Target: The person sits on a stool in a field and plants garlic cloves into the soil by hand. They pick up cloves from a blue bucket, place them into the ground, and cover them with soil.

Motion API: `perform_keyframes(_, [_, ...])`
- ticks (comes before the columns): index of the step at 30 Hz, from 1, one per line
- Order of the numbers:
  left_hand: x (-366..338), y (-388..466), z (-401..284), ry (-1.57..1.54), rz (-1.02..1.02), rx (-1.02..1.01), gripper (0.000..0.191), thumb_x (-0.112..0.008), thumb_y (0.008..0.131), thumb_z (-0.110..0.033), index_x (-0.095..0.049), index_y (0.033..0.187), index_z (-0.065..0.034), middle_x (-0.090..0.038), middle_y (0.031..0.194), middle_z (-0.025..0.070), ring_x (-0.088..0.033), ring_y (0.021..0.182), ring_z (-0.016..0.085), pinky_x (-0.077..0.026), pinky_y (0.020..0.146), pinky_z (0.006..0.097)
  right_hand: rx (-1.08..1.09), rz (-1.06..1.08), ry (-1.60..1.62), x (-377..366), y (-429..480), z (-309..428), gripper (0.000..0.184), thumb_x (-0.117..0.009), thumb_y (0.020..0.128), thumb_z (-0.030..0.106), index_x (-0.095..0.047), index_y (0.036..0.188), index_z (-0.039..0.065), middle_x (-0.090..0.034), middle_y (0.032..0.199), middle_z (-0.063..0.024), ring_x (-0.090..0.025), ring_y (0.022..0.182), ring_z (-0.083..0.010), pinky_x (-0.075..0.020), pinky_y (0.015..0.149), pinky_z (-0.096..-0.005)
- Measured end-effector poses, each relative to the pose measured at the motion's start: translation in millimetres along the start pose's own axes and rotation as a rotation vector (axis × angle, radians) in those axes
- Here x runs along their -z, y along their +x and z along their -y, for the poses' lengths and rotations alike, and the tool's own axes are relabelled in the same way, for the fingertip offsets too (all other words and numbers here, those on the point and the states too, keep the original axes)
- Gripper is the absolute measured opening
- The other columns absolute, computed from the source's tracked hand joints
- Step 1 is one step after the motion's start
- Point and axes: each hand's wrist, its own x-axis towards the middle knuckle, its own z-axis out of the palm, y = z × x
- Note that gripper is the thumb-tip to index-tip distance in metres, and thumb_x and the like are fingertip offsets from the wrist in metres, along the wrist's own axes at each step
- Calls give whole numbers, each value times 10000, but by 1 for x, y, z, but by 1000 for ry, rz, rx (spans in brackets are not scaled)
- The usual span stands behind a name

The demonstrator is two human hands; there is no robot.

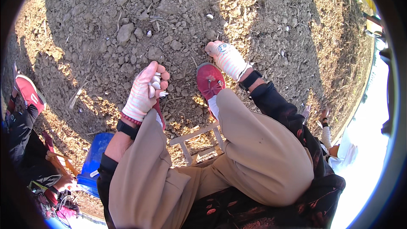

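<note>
My left hand (143, 89), in a striped fingerless-looking glove, cups several garlic cloves (155, 85) in its palm, fingers curled round them. My right hand (227, 58), in a matching glove that bears writing, reaches down to the loose soil (178, 16) just past the toe of my red shoe (210, 81). Its fingertips are bent toward the ground at the soil surface; whether they pinch anything is hidden. Pale cloves lie on the soil ahead, one garlic clove (209, 16) beyond my right hand and another clove (149, 33) beyond my left.
Beneath me is a low wooden stool (184, 140). A blue bucket (95, 159) stands at my left, beside a co-worker's red shoe (30, 92) and hand (65, 183). Another person's striped sleeve (326, 135) shows at right. Clods (125, 32) and dry straw lie about.
</note>
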Motion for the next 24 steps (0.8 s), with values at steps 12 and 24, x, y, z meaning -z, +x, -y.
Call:
perform_keyframes(12, [-5,1,-1,-113,63,96,322,-522,1017,-338,-621,1095,-42,-688,917,86,-668,701,132,-522,473,191,-30,68,-416,18,21,54,97,-551,922,166,-575,989,100,-640,915,-138,-662,852,-331,-529,669,-444])
perform_keyframes(24, [8,9,13,-65,114,79,385,-521,972,-512,-623,1044,-148,-619,708,-9,-554,494,105,-376,367,241,817,-24,-151,5,29,143,273,-656,760,279,-588,954,100,-605,919,-51,-620,871,-239,-533,639,-378])
